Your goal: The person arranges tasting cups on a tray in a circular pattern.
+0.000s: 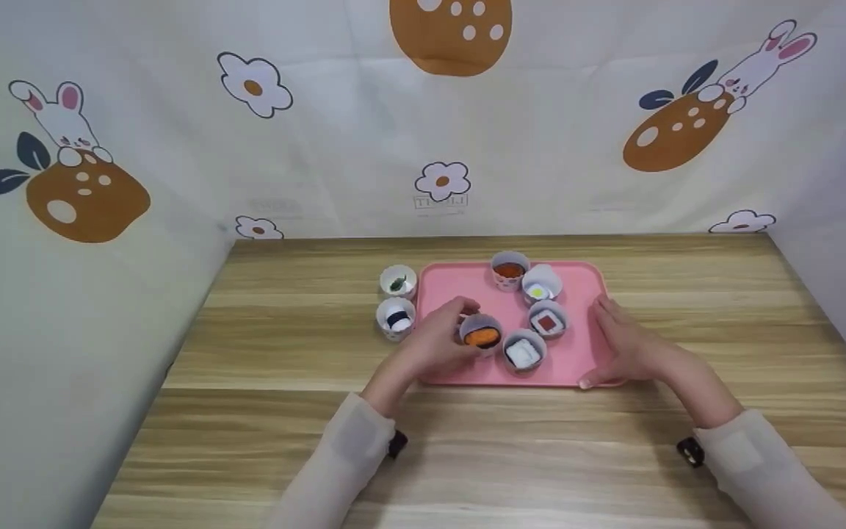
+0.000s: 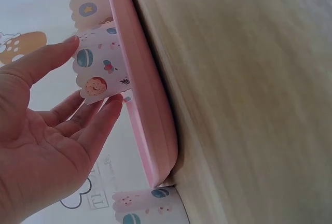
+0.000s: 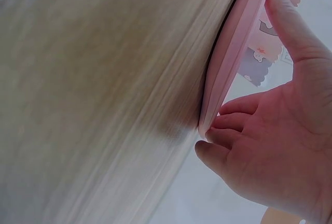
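Note:
A pink tray lies on the table with several paper cups on it. My left hand holds a paper cup between thumb and fingers, near the tray's front; it contains an orange-topped sushi piece. Beside it is a cup with a white piece. Behind that stand a cup with a red-centred roll, one with a yellow-green dot and one with orange-red filling. My right hand rests spread against the tray's right edge, its thumb at the front corner.
Left of the tray, on the wooden table, stand two more cups: one holds a green leaf-like piece, the other a white piece with a dark band. A printed curtain rises behind the table and at both sides.

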The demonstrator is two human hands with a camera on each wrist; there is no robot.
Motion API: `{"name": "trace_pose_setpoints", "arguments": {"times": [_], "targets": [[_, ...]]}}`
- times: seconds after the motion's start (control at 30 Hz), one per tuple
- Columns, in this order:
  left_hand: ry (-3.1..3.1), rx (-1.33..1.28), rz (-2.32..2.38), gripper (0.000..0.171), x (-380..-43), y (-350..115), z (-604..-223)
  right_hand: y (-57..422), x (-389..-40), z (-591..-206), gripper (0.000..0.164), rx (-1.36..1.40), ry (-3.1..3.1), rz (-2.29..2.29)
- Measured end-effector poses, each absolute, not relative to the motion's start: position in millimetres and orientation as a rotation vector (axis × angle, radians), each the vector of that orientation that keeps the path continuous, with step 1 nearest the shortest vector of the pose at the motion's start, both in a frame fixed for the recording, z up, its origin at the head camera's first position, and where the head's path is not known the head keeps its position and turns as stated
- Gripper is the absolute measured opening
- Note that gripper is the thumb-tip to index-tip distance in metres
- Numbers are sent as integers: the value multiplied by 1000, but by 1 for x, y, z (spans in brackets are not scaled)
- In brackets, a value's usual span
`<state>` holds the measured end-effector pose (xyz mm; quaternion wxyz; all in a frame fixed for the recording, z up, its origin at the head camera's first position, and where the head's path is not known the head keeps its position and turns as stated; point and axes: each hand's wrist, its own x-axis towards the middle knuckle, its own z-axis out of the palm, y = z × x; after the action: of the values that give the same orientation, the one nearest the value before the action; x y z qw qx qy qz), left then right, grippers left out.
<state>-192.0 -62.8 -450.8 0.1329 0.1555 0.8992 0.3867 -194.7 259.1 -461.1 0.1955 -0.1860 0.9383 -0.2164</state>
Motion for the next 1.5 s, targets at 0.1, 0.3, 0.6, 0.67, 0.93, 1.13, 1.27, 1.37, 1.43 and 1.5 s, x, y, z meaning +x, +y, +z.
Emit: {"name": "trace_pose_setpoints", "arguments": {"times": [0.1, 0.3, 0.6, 0.67, 0.93, 1.13, 1.27, 1.37, 1.43, 1.5], "targets": [[2593, 461, 1173, 62, -192, -67, -448, 259, -195, -461, 136, -511, 2627, -604], [2585, 473, 1271, 57, -193, -75, -443, 260, -194, -461, 136, -502, 2620, -604], [2658, 493, 1338, 53, -196, -94, -436, 261, -194, -463, 136, -505, 2635, -613], [2673, 477, 1359, 53, -197, -100, -435, 261, -194, -464, 135, -510, 2638, -612], [2717, 368, 1435, 51, -198, -121, -429, 260, -194, -463, 136, -492, 2631, -608], [2743, 265, 1455, 51, -201, -137, -428, 259, -194, -463, 137, -464, 2620, -618], [2738, 208, 1464, 54, -204, -145, -429, 259, -194, -463, 137, -461, 2619, -621], [2744, 184, 1458, 55, -205, -151, -432, 259, -194, -462, 137, -473, 2626, -619], [2751, 173, 1440, 55, -206, -153, -434, 259, -193, -462, 136, -480, 2629, -617], [2757, 155, 1421, 55, -206, -156, -436, 259, -193, -462, 136, -488, 2634, -612]]}}
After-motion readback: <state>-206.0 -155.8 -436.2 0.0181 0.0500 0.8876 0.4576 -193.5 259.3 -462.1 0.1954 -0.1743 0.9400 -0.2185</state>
